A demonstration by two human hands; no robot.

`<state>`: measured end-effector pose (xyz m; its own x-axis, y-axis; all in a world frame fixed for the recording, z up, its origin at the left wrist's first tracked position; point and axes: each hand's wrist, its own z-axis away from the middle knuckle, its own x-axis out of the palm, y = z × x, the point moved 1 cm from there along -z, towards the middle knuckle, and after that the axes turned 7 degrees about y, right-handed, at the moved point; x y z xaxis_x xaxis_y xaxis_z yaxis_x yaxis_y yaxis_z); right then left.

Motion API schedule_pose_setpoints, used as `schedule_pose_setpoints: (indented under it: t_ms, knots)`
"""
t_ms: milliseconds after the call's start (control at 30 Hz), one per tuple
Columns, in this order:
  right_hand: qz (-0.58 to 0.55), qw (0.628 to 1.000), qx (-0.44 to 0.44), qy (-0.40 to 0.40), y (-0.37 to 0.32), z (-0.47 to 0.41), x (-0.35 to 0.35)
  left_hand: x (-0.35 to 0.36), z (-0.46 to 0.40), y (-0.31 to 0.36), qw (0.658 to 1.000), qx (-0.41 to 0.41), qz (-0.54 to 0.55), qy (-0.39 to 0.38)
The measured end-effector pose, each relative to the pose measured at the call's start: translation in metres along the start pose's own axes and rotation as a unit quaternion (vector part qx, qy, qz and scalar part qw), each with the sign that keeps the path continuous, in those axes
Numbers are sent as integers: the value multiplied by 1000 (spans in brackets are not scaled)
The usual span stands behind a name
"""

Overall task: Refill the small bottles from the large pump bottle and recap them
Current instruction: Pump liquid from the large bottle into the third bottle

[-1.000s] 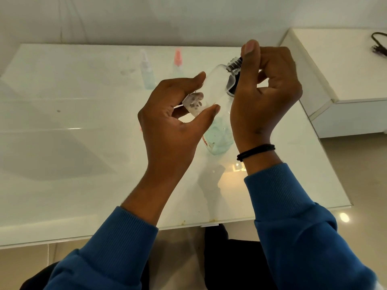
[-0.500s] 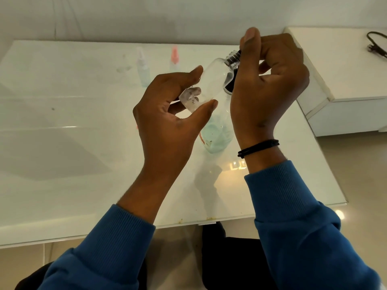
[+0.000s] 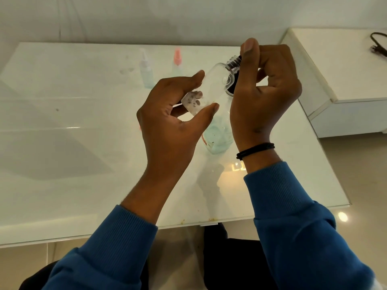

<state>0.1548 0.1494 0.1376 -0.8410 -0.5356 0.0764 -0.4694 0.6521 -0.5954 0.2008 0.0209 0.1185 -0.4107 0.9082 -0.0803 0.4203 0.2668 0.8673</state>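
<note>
While the left hand (image 3: 176,122) grips a tilted small bottle (image 3: 206,90), the right hand (image 3: 263,97) pinches its black cap (image 3: 234,61).
A loose grip could drop the bottle onto the large pump bottle (image 3: 219,135) standing on the desk (image 3: 83,164).

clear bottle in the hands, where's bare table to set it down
The widest bare stretch of the glass table lies to the left of the left hand, in front of the white-capped spray bottle. It is crowded near the right hand: the large bottle of blue-green liquid stands under the clear bottle, with the pink-capped spray bottle behind.
</note>
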Motion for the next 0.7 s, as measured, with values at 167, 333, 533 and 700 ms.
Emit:
schedule_pose_setpoints:
  t_ms: [167, 333, 533, 700]
  knots:
    - [10, 1000, -7, 5, -1, -6, 0, 0, 0, 1, 1000, -11, 10, -1]
    - [-6, 1000, -2, 1, 1, -3, 0, 0, -1, 1, 1000, -4, -5, 0]
    - [9, 1000, -6, 4, -4, -7, 0, 0, -1, 1, 1000, -5, 1, 0]
    - [-6, 1000, -2, 1, -2, 0, 0, 0, -1, 1, 1000, -3, -5, 2]
